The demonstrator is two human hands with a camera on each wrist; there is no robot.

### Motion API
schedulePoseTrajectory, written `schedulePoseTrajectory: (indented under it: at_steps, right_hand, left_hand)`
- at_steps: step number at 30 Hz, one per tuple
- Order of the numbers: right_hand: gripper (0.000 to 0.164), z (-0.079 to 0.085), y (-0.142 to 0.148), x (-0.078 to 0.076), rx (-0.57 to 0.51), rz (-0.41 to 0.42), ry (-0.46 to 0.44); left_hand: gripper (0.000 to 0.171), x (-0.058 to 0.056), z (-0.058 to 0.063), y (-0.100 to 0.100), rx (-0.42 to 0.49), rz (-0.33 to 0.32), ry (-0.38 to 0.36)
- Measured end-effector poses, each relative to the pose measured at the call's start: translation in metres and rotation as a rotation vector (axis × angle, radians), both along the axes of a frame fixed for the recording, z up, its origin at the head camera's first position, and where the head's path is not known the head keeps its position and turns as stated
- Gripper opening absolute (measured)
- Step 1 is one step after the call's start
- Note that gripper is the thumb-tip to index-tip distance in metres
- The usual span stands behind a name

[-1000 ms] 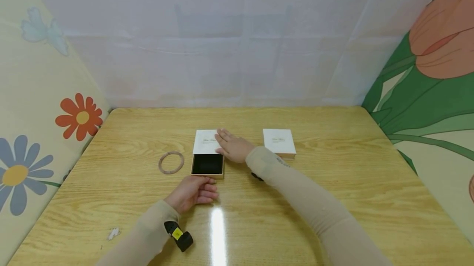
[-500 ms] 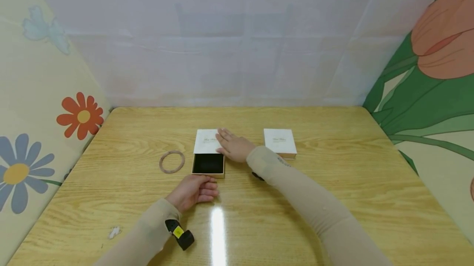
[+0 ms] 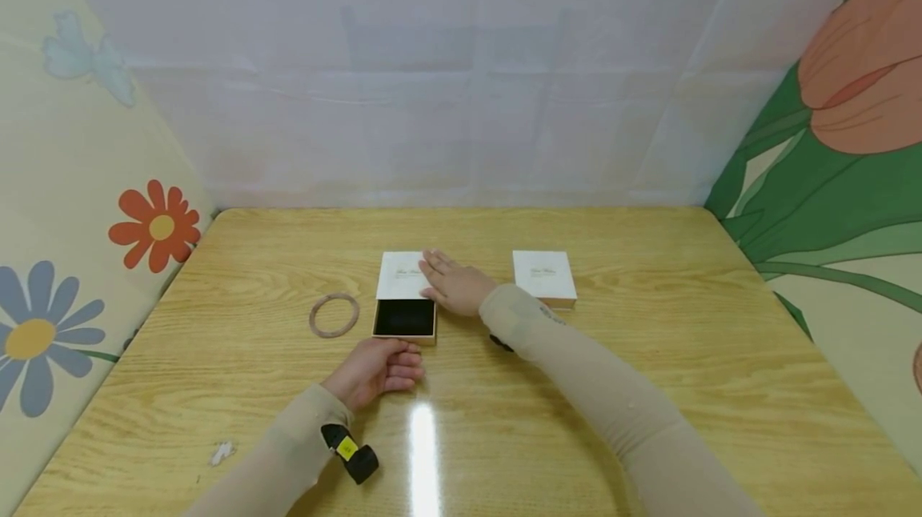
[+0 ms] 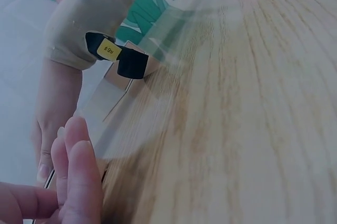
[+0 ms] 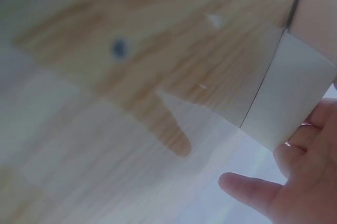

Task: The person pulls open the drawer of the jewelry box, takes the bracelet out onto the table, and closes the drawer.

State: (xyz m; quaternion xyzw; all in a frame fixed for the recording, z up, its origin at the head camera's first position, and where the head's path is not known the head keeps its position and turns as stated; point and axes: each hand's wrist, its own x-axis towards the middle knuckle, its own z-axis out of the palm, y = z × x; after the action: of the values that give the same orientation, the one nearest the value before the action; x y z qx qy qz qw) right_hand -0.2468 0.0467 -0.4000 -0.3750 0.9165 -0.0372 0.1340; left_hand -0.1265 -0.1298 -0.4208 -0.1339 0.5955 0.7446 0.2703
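A small drawer-style gift box lies on the wooden table in the head view. Its white sleeve (image 3: 400, 275) carries gold lettering, and the black-lined drawer (image 3: 405, 318) sticks out toward me. My left hand (image 3: 373, 371) is at the drawer's front edge, fingers relaxed and touching there. My right hand (image 3: 458, 286) rests with straight fingers along the sleeve's right side. In the right wrist view, its fingers lie against the white sleeve (image 5: 284, 95), beside the peach drawer side (image 5: 318, 10). Left of the box lies a pinkish-brown bangle (image 3: 313, 315).
A second white box (image 3: 542, 274), fully slid together, stands right of the first, partly behind my right forearm. A small whitish patch (image 3: 222, 453) marks the tabletop at lower left. Pale cloth (image 3: 461, 117) hangs behind the table, with flower-printed panels at both sides.
My left hand and the drawer front have crept very slightly away from me, toward the sleeve. My right hand, the bangle and the second box stay put.
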Motion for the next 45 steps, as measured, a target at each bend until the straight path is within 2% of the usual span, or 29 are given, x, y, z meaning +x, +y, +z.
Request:
schedulePoseTrajectory:
  at_steps: [22, 45]
  right_hand:
    - [0.06, -0.0005, 0.0003, 0.0003, -0.018, -0.001, -0.006]
    - [0.06, -0.0005, 0.0004, -0.0001, -0.02, 0.007, 0.008]
  left_hand:
    - [0.029, -0.0046, -0.0005, -0.0003, 0.013, -0.006, 0.008]
    - [0.03, -0.0099, 0.0011, 0.0003, -0.032, -0.013, 0.009]
